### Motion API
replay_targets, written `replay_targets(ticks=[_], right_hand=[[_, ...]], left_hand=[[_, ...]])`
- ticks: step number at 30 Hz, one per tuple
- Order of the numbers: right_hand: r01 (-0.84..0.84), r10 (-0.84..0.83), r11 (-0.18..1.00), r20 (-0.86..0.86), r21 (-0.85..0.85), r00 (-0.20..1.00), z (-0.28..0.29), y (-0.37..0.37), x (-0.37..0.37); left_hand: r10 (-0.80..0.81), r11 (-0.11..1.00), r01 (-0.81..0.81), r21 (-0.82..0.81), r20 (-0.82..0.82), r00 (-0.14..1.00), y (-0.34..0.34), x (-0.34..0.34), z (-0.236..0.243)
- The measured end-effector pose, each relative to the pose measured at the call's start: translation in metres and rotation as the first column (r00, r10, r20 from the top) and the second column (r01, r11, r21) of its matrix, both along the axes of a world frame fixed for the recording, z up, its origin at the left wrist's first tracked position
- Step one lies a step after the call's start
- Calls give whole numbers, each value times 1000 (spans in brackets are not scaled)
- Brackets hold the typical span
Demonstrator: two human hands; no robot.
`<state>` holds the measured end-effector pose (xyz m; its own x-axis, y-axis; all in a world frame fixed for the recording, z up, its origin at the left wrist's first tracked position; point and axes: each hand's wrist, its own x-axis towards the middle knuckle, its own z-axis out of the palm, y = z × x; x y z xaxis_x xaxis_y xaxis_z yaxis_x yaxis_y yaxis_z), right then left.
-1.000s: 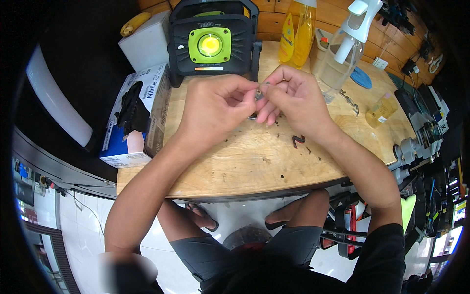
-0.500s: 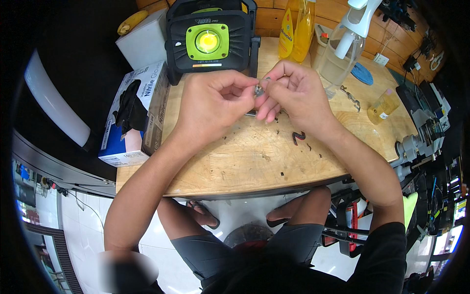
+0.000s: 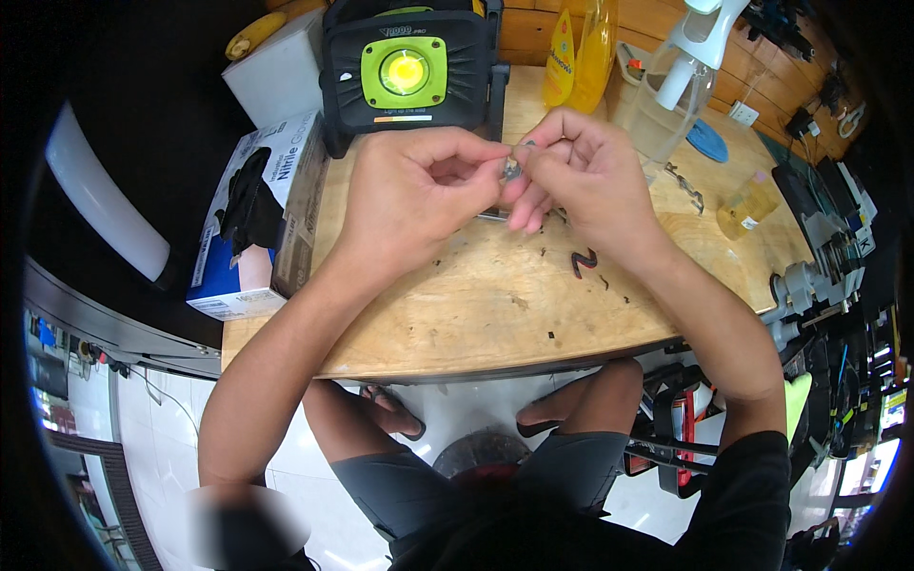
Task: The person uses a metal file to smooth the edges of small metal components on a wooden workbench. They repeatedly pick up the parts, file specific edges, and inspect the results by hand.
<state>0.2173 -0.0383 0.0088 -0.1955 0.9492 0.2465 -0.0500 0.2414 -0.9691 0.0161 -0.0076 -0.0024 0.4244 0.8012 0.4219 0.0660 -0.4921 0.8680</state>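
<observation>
A small silvery piece (image 3: 510, 166) is pinched between both of my hands over the wooden table (image 3: 447, 324), its shape mostly hidden by fingertips. My left hand (image 3: 419, 190) grips it with thumb and forefinger, the other fingers curled. My right hand (image 3: 581, 181) holds it from the right with thumb and forefinger, the lower fingers loosely bent. Below my hands lie a black-and-red squiggly piece (image 3: 583, 264) and dark crumbs. A dark, flat object shows partly beneath my fingers.
A work lamp (image 3: 404, 81) glows behind my hands. A glove box (image 3: 248, 219), white box (image 3: 271, 67) and banana (image 3: 255, 36) are left; a yellow bottle (image 3: 576, 57), spray bottle (image 3: 666, 114), blue pad (image 3: 706, 141), metal piece (image 3: 685, 186) and small jar (image 3: 743, 205) are right.
Both hands have shifted slightly upward and right in the picture, still pinching the small piece. The surroundings sit a little higher in the picture than before.
</observation>
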Motion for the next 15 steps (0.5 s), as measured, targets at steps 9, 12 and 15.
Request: replay_targets(ticks=[9,12,15], right_hand=[[-16,16,1000,-7,25,1000,-1,0,-1],[-4,4,1000,1,18,1000,1,0,0],[9,-9,1000,5,29,1000,2,0,0]], left_hand=[[-14,1000,15,-16,38,999,-1,0,1],[-17,1000,18,-14,67,998,1,1,1],[-10,1000,12,-12,130,991,4,3,-5]])
